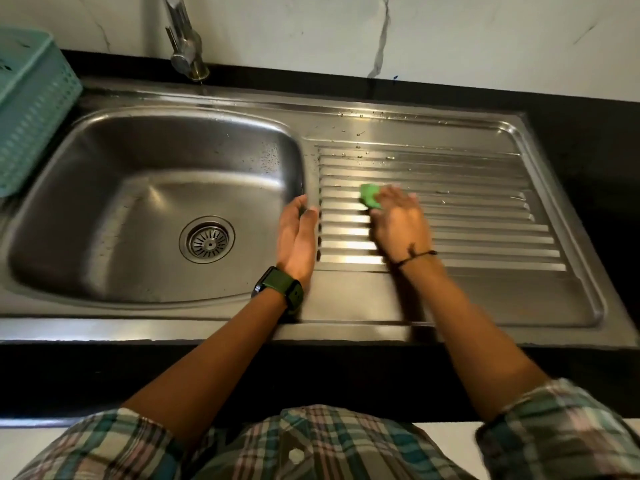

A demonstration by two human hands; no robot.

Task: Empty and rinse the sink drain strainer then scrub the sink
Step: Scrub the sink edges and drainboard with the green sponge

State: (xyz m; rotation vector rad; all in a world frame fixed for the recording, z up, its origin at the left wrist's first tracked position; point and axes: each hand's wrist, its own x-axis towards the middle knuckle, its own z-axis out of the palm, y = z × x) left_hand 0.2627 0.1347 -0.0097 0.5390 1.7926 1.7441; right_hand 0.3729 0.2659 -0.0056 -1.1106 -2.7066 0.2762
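Checked shirt lowest in frame, the right hand (398,223) presses a soft, light green sponge (370,199) flat on the ribbed drainboard (485,209) mid-frame, best pinched by its edges, left hand (298,237) open on the sink (138,161) rim.

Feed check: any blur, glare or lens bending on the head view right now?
Head view: right hand and green sponge smeared by motion blur; bright glare on the drainboard ribs; sink edges bow from the wide-angle lens; strainer sharp.
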